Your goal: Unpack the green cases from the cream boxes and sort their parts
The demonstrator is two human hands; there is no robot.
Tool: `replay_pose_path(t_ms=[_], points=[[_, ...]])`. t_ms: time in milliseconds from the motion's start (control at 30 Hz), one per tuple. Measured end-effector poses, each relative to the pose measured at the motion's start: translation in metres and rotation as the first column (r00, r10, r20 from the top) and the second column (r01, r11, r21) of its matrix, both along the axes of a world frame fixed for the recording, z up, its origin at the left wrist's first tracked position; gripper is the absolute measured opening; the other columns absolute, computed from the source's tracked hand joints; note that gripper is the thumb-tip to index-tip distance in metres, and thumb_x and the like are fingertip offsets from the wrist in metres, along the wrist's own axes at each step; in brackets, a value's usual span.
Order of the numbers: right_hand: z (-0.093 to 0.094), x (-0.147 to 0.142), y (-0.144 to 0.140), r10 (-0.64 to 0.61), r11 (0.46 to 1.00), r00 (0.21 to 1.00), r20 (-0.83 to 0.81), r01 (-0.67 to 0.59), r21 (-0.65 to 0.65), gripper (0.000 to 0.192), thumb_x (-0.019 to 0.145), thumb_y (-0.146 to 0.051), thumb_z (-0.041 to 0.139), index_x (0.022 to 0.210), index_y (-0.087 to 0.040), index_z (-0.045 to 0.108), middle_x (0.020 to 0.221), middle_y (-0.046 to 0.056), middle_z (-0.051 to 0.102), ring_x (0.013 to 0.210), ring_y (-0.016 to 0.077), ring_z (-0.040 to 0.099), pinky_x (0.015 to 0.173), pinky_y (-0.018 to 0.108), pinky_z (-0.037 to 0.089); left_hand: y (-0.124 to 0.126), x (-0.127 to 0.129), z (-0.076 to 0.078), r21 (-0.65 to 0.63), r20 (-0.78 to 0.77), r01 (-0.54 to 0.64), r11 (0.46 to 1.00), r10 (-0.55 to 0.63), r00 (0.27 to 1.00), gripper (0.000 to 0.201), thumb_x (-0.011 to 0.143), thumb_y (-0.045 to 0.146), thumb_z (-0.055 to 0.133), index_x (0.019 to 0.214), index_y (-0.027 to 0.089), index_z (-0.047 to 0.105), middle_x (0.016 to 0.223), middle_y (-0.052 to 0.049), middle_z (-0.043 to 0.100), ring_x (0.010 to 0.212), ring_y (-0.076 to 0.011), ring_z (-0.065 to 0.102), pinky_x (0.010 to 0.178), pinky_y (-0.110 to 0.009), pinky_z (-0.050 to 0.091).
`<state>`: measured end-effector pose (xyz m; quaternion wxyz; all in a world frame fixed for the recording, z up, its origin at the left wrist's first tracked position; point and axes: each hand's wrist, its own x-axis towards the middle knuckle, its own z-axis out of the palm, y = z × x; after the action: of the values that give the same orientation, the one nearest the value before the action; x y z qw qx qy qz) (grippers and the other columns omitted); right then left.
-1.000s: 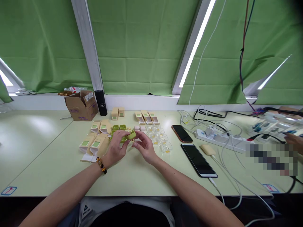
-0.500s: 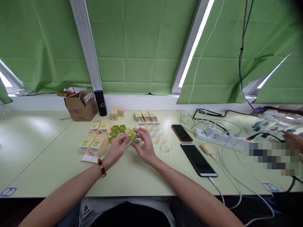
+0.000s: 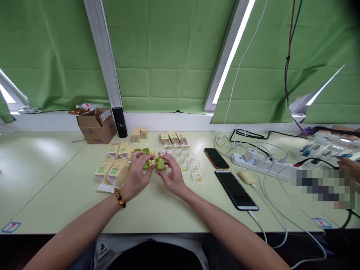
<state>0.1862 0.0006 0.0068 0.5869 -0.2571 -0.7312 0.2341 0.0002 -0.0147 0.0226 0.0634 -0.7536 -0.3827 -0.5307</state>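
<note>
A small green square cup (image 3: 159, 163) is turned on its side above the table, gripped between thumb and fingers of my right hand (image 3: 173, 176). My left hand (image 3: 140, 173) is closed close to the cup's left side; a small pale piece seems to show at its fingertips, too small to make out. Behind my left hand, several more green cups (image 3: 145, 150) are partly hidden. Little yellowish pieces (image 3: 152, 153) lie just beyond my hands. Clear plastic cups (image 3: 197, 174) with yellow spots stand in rows right of my right hand, near white pieces (image 3: 169, 152).
Opened kraft boxes (image 3: 117, 172) lie left, with more boxes (image 3: 174, 139) at the back. A cardboard carton (image 3: 97, 127) and black bottle (image 3: 120, 123) stand behind. Two phones (image 3: 235, 190), a power strip (image 3: 261, 167) and cables are right. Another person's hand (image 3: 348, 167) shows far right.
The green cup has been tipped from showing its broad face to lying sideways, and sits slightly further right. My left hand has turned, its fingers now raised over the green cups.
</note>
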Motion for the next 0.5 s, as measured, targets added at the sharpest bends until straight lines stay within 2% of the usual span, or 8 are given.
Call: replay_pose_path(t_ms=[333, 500], points=[[-0.0001, 0.001, 0.0025, 0.049, 0.999, 0.999, -0.008, -0.049, 0.016, 0.049, 0.093, -0.021, 0.071, 0.14, -0.032, 0.062, 0.132, 0.01, 0.064, 0.122, 0.0251, 0.065, 0.099, 0.041, 0.063, 0.0004, 0.0, -0.0001, -0.057, 0.112, 0.091, 0.994, -0.084, 0.99, 0.009, 0.097, 0.024, 0.071, 0.105, 0.022, 0.075, 0.095, -0.007, 0.075, 0.099, -0.0232, 0.063, 0.087, -0.039, 0.054], [-0.0054, 0.0006, 0.0054, 0.078, 0.996, 0.996, -0.05, -0.08, -0.036, 0.052, 0.091, -0.02, 0.073, 0.14, -0.032, 0.062, 0.131, 0.009, 0.067, 0.117, 0.0247, 0.069, 0.101, 0.042, 0.063, 0.0009, 0.0016, -0.0016, -0.234, 0.304, 0.192, 0.953, -0.115, 0.946, 0.009, 0.094, 0.029, 0.075, 0.096, 0.022, 0.08, 0.087, -0.004, 0.075, 0.081, -0.0178, 0.068, 0.073, -0.031, 0.054]])
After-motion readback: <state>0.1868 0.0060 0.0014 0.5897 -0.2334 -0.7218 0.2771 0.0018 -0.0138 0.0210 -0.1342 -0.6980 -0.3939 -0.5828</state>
